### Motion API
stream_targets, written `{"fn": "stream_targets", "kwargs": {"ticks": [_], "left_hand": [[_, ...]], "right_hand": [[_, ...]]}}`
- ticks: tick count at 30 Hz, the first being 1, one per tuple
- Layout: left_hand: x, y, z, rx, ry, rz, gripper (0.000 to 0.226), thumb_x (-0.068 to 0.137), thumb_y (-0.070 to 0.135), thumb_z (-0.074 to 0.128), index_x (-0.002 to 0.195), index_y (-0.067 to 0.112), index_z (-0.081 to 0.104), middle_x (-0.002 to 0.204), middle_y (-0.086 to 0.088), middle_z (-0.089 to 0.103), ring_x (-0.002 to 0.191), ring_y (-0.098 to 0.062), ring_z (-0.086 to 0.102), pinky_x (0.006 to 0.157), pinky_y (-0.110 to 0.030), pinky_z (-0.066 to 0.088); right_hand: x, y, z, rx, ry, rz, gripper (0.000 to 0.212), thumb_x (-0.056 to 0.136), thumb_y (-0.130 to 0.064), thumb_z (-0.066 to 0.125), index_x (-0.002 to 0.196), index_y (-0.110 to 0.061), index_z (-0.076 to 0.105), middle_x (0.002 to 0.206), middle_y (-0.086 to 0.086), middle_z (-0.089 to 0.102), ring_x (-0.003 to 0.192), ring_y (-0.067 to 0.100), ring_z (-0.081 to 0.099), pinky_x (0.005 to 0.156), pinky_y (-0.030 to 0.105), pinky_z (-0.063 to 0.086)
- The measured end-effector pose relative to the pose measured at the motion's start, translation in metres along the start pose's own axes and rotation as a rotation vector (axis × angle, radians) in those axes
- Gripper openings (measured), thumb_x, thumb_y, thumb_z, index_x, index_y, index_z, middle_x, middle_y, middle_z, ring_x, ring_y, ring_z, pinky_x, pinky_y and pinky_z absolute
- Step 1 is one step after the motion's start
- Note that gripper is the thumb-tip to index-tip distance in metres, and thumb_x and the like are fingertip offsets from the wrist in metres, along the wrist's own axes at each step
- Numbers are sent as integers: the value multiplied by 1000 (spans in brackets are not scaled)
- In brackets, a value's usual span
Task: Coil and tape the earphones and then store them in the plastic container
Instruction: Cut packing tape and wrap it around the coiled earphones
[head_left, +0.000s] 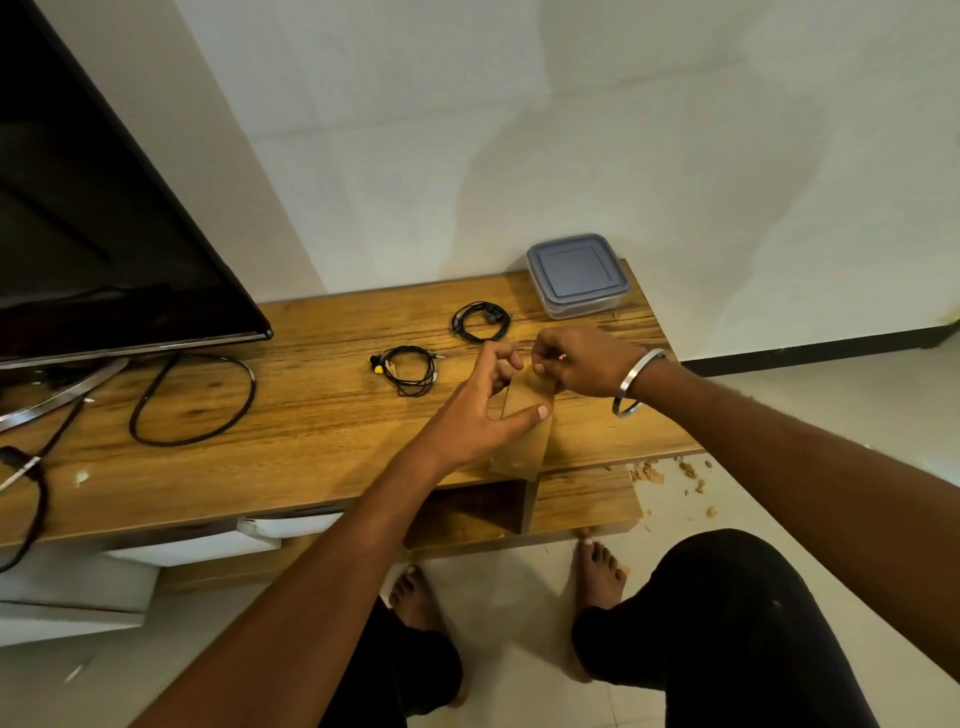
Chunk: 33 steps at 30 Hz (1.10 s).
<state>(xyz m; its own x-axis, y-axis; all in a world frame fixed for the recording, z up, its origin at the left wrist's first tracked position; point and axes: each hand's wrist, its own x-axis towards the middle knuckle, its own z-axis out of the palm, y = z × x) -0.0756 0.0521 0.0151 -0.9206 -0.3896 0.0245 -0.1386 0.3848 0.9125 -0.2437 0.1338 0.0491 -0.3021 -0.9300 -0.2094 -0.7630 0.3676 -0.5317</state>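
The person stands at a wooden table (311, 395), both hands over a strip of brown tape (522, 431) that hangs over the near edge. The left hand (483, 410) is spread, thumb pressing the strip down and the curled forefinger raised above it; it grips nothing. The right hand (576, 364) is curled, its fingertips pinching the strip's far end, and something small and reddish shows among them, too small to name. The likely trouble is the tape itself: pulled loose, the sticky strip may fold on itself or cling to the fingers, and a tear may run crooked. Two coils of black earphones lie on the table: one (480, 321) at about eleven o'clock from the hands, near the container, and one with yellow buds (408, 369) at about nine o'clock. Whether either is taped cannot be told; an untaped coil would likely spring open when lifted. The plastic container (576, 275) sits at one o'clock from the hands with its grey lid on; its contents are hidden, and the lid must come off first.
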Motion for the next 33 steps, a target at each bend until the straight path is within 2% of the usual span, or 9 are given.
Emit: {"fn": "stream_targets", "kwargs": {"ticks": [3, 6, 8, 12, 17, 22, 25, 27, 33], "left_hand": [[-1, 0, -2, 41, -25, 49, 36, 86, 25, 71, 110, 31, 46, 93, 28, 54, 93, -3, 58, 95, -34, 48], [-1, -3, -1, 102, -7, 99, 23, 86, 34, 69, 104, 33, 55, 109, 14, 57, 107, -5, 55, 99, -40, 48], [-1, -7, -2, 147, 3, 99, 19, 86, 40, 66, 103, 33, 59, 111, 10, 58, 110, -4, 54, 97, -42, 47], [-1, -9, -3, 118, -23, 81, 29, 88, 40, 64, 113, 25, 65, 117, 11, 61, 115, -6, 56, 98, -41, 48], [1, -12, -3, 49, -42, 41, 35, 88, 33, 67, 121, 20, 66, 122, 9, 61, 117, -5, 56, 101, -37, 47], [4, -15, -3, -87, -38, -12, 35, 86, 22, 72, 120, 15, 67, 123, 6, 62, 117, -7, 57, 103, -33, 47], [5, -16, -3, -191, -48, -54, 35, 85, 18, 73, 119, 14, 68, 123, 4, 63, 118, -11, 58, 106, -36, 46], [5, -16, -4, -231, -60, -78, 35, 84, 17, 73, 119, 14, 68, 125, 3, 63, 120, -12, 58, 108, -38, 44], [6, -19, -5, -263, -26, -144, 42, 77, 35, 77, 117, 24, 70, 127, 9, 64, 125, -9, 54, 111, -44, 39]], "right_hand": [[0, 0, 1, 35, 0, 1, 6, 94, -15, 53, 97, -16, 59, 94, 2, 62, 76, 14, 60, 63, 19, 49], [1, -2, 0, 35, -4, -6, 8, 94, -17, 53, 99, -17, 59, 96, 1, 61, 84, 16, 60, 73, 27, 52], [1, -3, 0, 63, -25, -10, 5, 94, -18, 53, 95, -19, 58, 92, -1, 61, 85, 17, 61, 73, 28, 53], [1, -5, 0, 68, -52, -18, 8, 94, -20, 53, 97, -18, 60, 91, -3, 60, 84, 14, 58, 64, 20, 45], [1, -3, 2, 268, -81, 41, 5, 94, -19, 55, 94, -16, 59, 85, -6, 59, 73, 8, 62, 51, 12, 48], [3, 0, 4, 332, -80, 43, 4, 93, -15, 56, 93, -14, 59, 88, -2, 61, 77, 13, 65, 56, 17, 54], [5, 0, 4, 299, -60, 10, 3, 93, -13, 56, 91, -14, 58, 90, -4, 58, 79, 16, 65, 67, 30, 59], [6, -2, 4, 299, -61, 1, 3, 92, -12, 56, 91, -13, 58, 92, -1, 58, 79, 16, 65, 68, 31, 60], [11, 2, 8, 326, -3, 0, 9, 91, -15, 59, 98, -10, 59, 97, -2, 55, 82, 20, 67, 66, 32, 60]]}}
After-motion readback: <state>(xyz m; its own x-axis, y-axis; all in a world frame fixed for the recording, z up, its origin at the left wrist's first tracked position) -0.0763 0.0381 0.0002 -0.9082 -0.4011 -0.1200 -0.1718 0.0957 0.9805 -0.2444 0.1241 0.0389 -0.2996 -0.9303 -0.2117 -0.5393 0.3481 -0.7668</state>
